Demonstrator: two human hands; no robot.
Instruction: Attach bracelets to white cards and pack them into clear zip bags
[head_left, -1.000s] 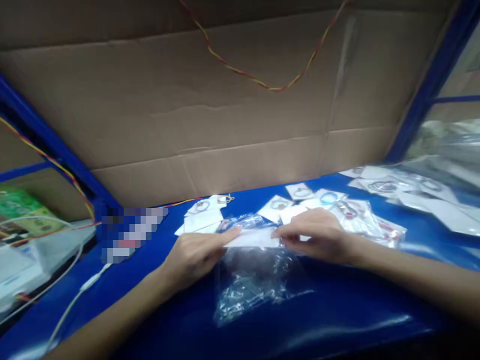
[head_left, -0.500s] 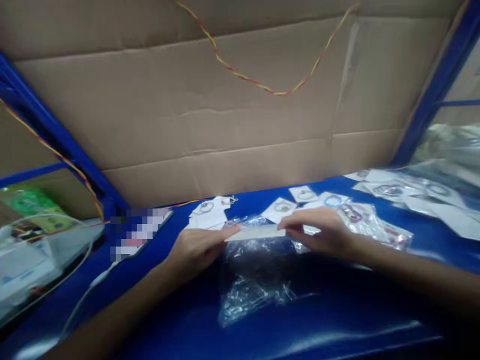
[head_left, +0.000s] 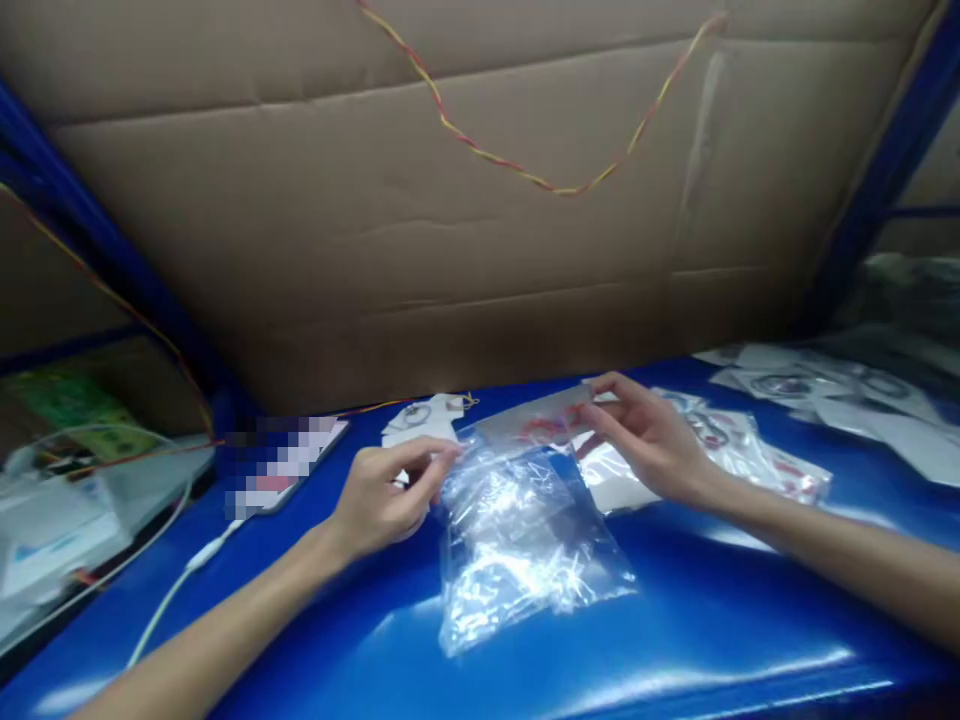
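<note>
My right hand [head_left: 652, 440] pinches the right end of a flat, clear packet [head_left: 517, 425] with a pale card and a red cord-like item in it. The packet is tilted, its right end higher. My left hand [head_left: 394, 495] has thumb and forefinger closed at its left end. Beneath, on the blue table, lies a clear plastic bag [head_left: 502, 590] with small clear pieces in it, too shiny to name. A white card packet [head_left: 615, 475] sits under my right hand. Just beyond my left hand are white cards [head_left: 420, 425] with a thin loop on one.
At the right lie several packets with red and dark loops [head_left: 739, 445] and a pile of white cards [head_left: 862, 395]. A phone-like device [head_left: 289, 465] with a white cable [head_left: 176, 590] stands at the left. Cardboard [head_left: 480, 250] walls the back, and a twisted red-yellow wire [head_left: 555, 188] hangs there.
The packet's right end has been raised and its face turned toward me, showing the red item. My right hand has moved up; my left fingers have curled into a pinch. The view is brighter.
</note>
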